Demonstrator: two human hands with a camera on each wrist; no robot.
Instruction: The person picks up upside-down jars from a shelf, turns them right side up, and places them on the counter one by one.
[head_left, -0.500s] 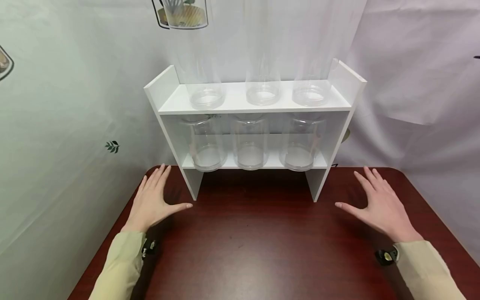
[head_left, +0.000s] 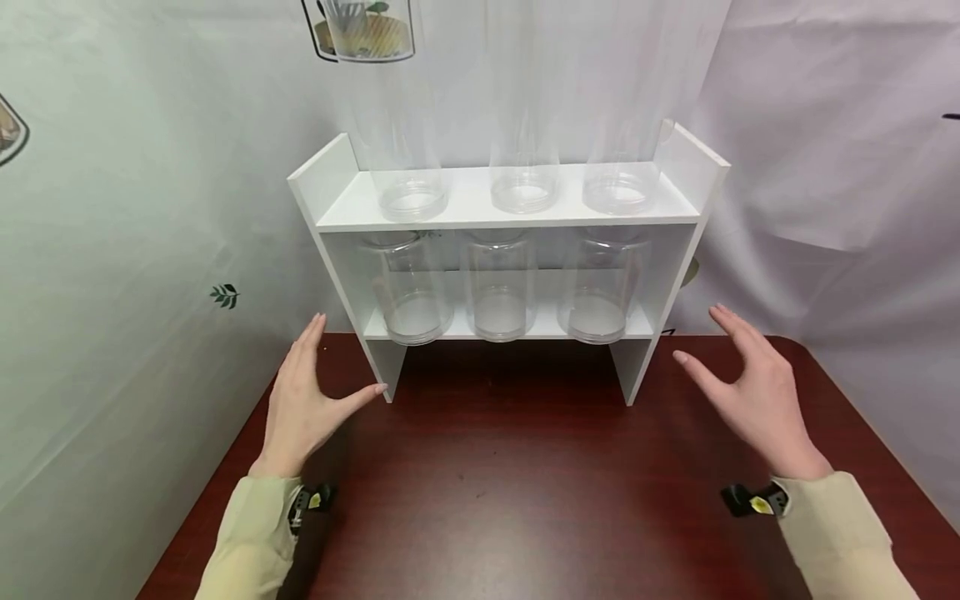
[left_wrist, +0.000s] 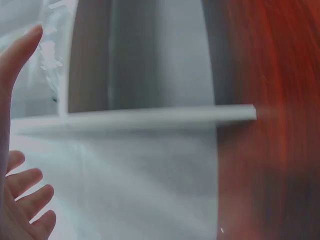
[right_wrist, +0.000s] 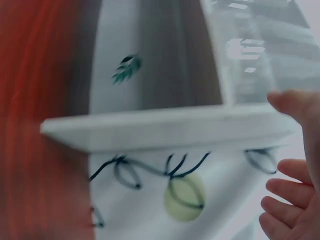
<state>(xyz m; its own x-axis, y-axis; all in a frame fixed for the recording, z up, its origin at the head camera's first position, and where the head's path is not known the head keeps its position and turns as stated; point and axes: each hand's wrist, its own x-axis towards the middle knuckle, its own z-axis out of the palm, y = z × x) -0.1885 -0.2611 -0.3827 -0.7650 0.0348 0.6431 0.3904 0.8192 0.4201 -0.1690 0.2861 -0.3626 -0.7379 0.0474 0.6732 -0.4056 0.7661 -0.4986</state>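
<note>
My left hand (head_left: 302,412) is raised off the table to the left of a white two-tier shelf (head_left: 506,223), thumb spread from the fingers and nothing held. On the shelf's other side, my right hand (head_left: 763,404) hovers in a similar pose, also holding nothing. Each hand is nearest to a side panel; in the head view the left thumb tip overlaps the left panel's foot, and contact cannot be told. Three clear cylinders stand on the upper tier, among them a middle one (head_left: 524,196). Three clear jars, including a left one (head_left: 417,312), stand on the lower tier.
The shelf stands at the back of a dark red wooden table (head_left: 487,483). Pale fabric (head_left: 135,208) with printed leaves and pots hangs behind and at both sides. A wrist camera (head_left: 318,498) sits on the left wrist, another (head_left: 746,502) on the right.
Both hands have lifted and turned, their palms now facing inward more, with the fingers drawn closer together. The shelf and the clear vessels have stayed in place.
</note>
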